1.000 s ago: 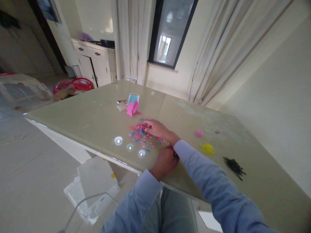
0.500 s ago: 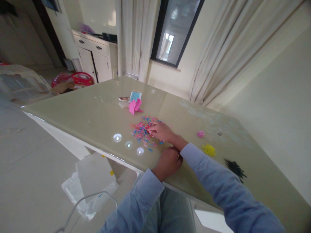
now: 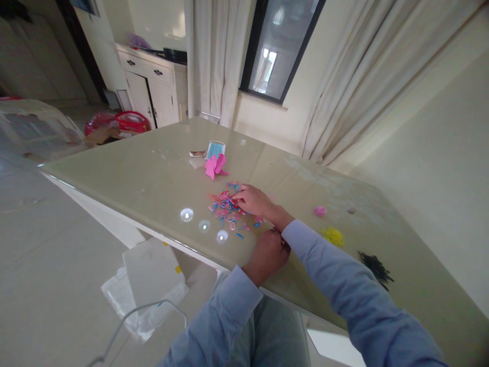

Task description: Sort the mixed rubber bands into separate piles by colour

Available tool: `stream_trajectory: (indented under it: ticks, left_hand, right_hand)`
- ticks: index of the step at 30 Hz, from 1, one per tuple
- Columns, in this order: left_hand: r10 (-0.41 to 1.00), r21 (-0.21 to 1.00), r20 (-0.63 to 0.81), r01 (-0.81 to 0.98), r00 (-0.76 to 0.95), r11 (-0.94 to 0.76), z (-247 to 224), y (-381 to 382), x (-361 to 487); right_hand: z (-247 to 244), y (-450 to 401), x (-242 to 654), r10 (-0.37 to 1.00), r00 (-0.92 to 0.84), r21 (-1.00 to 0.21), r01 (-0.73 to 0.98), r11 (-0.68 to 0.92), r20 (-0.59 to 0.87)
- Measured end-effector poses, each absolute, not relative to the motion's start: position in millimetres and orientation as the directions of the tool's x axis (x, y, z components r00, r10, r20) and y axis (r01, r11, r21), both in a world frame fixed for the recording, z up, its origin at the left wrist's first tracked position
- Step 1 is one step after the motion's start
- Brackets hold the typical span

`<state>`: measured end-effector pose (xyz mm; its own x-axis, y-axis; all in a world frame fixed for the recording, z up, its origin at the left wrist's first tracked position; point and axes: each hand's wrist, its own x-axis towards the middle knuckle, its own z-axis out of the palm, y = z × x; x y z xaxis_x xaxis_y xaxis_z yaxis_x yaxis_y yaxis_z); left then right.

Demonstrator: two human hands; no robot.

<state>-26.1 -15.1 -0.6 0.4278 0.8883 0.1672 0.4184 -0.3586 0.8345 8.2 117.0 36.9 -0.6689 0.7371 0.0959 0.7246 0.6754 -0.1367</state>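
A loose pile of small rubber bands (image 3: 225, 208) in pink, red and blue lies on the glossy table. My right hand (image 3: 254, 200) reaches over its right side, fingers drawn together and fingertips down among the bands. Whether a band is between them is too small to tell. Close to the table's front edge, my left hand (image 3: 269, 255) is curled closed just below my right wrist; what it holds, if anything, is hidden. A single blue band (image 3: 239, 235) lies apart from the pile, towards me.
Yellow bands (image 3: 332, 236) and black bands (image 3: 376, 269) form separate heaps on the right, near a pink lump (image 3: 320, 211). Behind the pile are pink folded paper (image 3: 216, 166) and a blue face mask (image 3: 216, 149). The table's front edge (image 3: 153, 232) runs diagonally.
The view has shifted slightly. My right hand stays at the pile with its fingers moved a little among the bands. My left hand keeps its closed pose.
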Motion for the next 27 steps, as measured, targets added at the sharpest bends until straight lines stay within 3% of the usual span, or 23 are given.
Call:
stream_trajectory:
  ticks: [6,11,27]
  left_hand:
    - [0.825,0.786,0.239,0.398,0.511,-0.474,0,-16,-25]
    - [0.828,0.770,0.229,0.425,0.511,-0.475,0,-16,-26]
    - [0.863,0.783,0.239,0.438,0.444,-0.442,-4,-15,-24]
  right_hand:
    - [40,106,27,0.711,-0.697,-0.095,0.705,0.703,0.095]
    - [42,105,24,0.739,-0.663,-0.132,0.727,0.674,0.122]
    - [42,113,10,0.783,-0.620,-0.037,0.782,0.622,0.045]
